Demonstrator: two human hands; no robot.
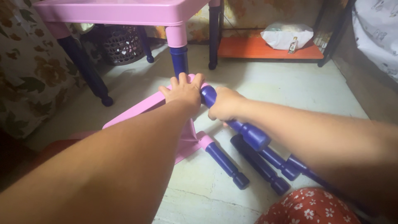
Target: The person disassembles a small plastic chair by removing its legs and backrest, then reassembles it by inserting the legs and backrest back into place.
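A pink plastic stool seat (137, 108) lies tipped on its side on the pale floor. My left hand (182, 90) presses down on its upper corner, fingers spread over the pink edge. My right hand (224, 103) is wrapped around a dark blue plastic leg (248, 132) whose end meets that same corner. Another blue leg (226, 162) is fitted in a lower pink socket and rests on the floor. Loose blue legs (265, 166) lie on the floor under my right forearm.
A pink table with blue legs (178, 58) stands just beyond the stool. A dark mesh basket (122, 43) sits under it. An orange low shelf (248, 49) holds a white bag (286, 35) and a small bottle (293, 45). Floral cloth hangs at left.
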